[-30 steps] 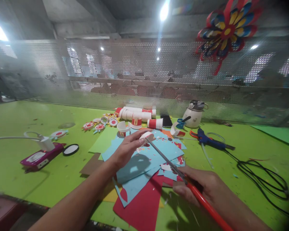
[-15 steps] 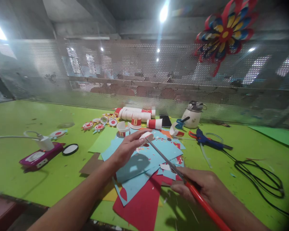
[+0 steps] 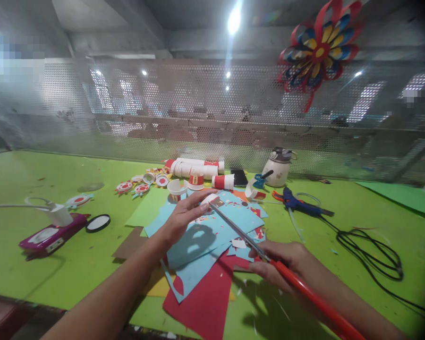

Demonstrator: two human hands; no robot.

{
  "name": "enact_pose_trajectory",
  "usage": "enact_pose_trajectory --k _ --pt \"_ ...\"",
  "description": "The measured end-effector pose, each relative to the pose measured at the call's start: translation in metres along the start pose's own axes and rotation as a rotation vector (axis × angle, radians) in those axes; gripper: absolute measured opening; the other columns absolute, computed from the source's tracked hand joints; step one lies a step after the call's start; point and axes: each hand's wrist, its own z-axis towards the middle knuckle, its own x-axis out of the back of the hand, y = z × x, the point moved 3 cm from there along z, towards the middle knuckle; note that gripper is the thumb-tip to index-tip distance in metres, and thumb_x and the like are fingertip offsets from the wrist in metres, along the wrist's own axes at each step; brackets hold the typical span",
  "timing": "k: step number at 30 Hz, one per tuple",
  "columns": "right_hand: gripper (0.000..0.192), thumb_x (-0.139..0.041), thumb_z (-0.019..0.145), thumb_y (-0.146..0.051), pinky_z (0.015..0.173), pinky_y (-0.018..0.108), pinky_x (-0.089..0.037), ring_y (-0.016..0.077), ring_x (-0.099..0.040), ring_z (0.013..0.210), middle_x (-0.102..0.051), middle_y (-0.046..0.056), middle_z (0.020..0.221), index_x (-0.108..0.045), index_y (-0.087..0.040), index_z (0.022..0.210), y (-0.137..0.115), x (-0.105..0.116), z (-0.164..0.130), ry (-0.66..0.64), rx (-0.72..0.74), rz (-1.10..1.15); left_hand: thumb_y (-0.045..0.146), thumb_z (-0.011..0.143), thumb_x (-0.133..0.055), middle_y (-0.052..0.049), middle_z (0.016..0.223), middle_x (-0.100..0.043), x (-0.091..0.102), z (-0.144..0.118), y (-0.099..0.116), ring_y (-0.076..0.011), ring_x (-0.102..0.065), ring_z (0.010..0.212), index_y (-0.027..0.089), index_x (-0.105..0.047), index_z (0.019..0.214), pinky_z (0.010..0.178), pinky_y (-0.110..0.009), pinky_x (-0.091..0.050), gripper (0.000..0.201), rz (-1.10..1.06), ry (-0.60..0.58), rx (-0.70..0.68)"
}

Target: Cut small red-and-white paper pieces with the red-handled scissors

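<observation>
Left hand (image 3: 179,215) is pinching a small white paper piece (image 3: 208,199), apparently part of a cup, thumb and fingers closed on it, holding it over the light blue paper (image 3: 219,226). Right hand (image 3: 286,264) is gripping red-handled scissors (image 3: 239,231), fingers wrapped round the handles; blades are lying close together, tips reaching the white piece. From where I'm standing, can't tell if the edges are biting.

Step in hand: looks like trimming. Next move seems to be calling for a steady left pinch, fingertips clear of the blades, and small controlled snips.

Under the hands, red paper (image 3: 201,307) is sticking out toward the near edge; scraps (image 3: 238,243) are littering the pile. Just beyond, a cut paper cup (image 3: 177,188) is standing near another cup (image 3: 196,181), and a red-and-white cup (image 3: 223,182) is lying on its side. Stacked cups (image 3: 194,168) are lying behind them. Off left, round paper ornaments (image 3: 123,187) are sitting on the green counter (image 3: 81,264); nearer, a white plug (image 3: 61,215) is sitting in a purple power strip (image 3: 53,236). Off right, a blue glue gun (image 3: 299,204) is resting, black cord (image 3: 368,250) coiling beside it. A paper flower (image 3: 320,52) is hanging above.
</observation>
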Motion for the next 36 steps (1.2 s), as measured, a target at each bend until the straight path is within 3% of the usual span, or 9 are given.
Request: enact_pose_trajectory --k 5,13,19,22,26,31,33,36 --pt "0.035 -0.048 0.087 -0.047 0.050 0.023 -0.033 0.0126 -0.040 0.055 -0.044 -0.003 0.062 -0.058 -0.016 0.076 0.004 0.001 0.004 -0.005 0.003 0.013 0.027 0.081 -0.058 -0.004 0.129 -0.057 0.001 0.001 -0.002 -0.0285 -0.047 0.118 0.027 -0.064 0.114 0.092 -0.039 -0.041 0.033 -0.056 0.006 0.009" --pt "0.046 -0.039 0.089 -0.056 0.049 0.023 -0.039 0.0145 -0.050 0.057 -0.055 0.001 0.068 -0.061 -0.016 0.090 0.005 -0.001 0.003 -0.011 0.052 0.068 0.027 0.080 -0.059 -0.007 0.126 -0.058 -0.002 0.001 0.000 -0.0312 -0.046 0.119 0.025 -0.063 0.116 0.094 -0.042 -0.039 0.036 -0.139 0.011 -0.006" --pt "0.053 -0.030 0.090 -0.060 0.048 0.025 -0.039 0.0134 -0.048 0.049 -0.049 -0.003 0.052 -0.059 -0.016 0.090 0.001 -0.002 0.000 -0.019 0.087 0.212 0.028 0.080 -0.059 -0.007 0.129 -0.056 0.001 0.002 0.001 -0.0308 -0.044 0.123 0.024 -0.061 0.118 0.098 -0.042 -0.036 0.038 -0.163 0.015 -0.001" --pt "0.049 -0.029 0.092 -0.057 0.051 0.026 -0.043 0.0147 -0.052 0.052 -0.052 -0.001 0.054 -0.056 -0.018 0.081 -0.001 0.001 -0.003 -0.021 0.082 0.186 0.028 0.081 -0.059 -0.007 0.132 -0.054 0.002 0.002 0.000 -0.0307 -0.042 0.124 0.023 -0.060 0.120 0.101 -0.042 -0.033 0.040 -0.145 0.011 0.000" --pt "0.048 -0.029 0.092 -0.056 0.054 0.027 -0.046 0.0168 -0.055 0.059 -0.057 0.002 0.064 -0.052 -0.021 0.069 -0.007 0.007 -0.006 0.080 0.045 0.078 0.027 0.083 -0.057 -0.008 0.131 -0.054 0.000 0.001 0.002 -0.0295 -0.044 0.123 0.022 -0.059 0.121 0.101 -0.041 -0.033 0.038 -0.142 -0.003 -0.023" --pt "0.048 -0.027 0.095 -0.052 0.052 0.027 -0.047 0.0149 -0.054 0.052 -0.057 0.000 0.058 -0.058 -0.021 0.076 -0.003 0.002 -0.010 0.052 0.050 0.226 0.027 0.082 -0.057 -0.008 0.129 -0.056 -0.002 0.000 0.002 -0.0301 -0.046 0.120 0.023 -0.059 0.121 0.097 -0.041 -0.038 0.039 -0.155 -0.028 -0.020" --pt "0.042 -0.030 0.098 -0.045 0.058 0.027 -0.050 0.0144 -0.059 0.059 -0.063 0.001 0.069 -0.063 -0.022 0.085 0.003 0.002 -0.018 0.081 0.072 0.290 0.026 0.083 -0.056 -0.008 0.130 -0.055 -0.002 -0.001 0.002 -0.0302 -0.046 0.120 0.024 -0.058 0.122 0.097 -0.042 -0.038 0.039 -0.153 -0.039 -0.015" --pt "0.023 -0.048 0.095 -0.033 0.072 0.034 -0.053 0.0173 -0.063 0.082 -0.064 0.006 0.104 -0.060 -0.019 0.107 0.014 0.002 -0.035 0.086 0.108 0.297 0.026 0.084 -0.055 -0.007 0.132 -0.053 -0.002 -0.001 0.001 -0.0298 -0.045 0.121 0.025 -0.057 0.123 0.098 -0.041 -0.038 0.039 -0.127 -0.055 -0.025"
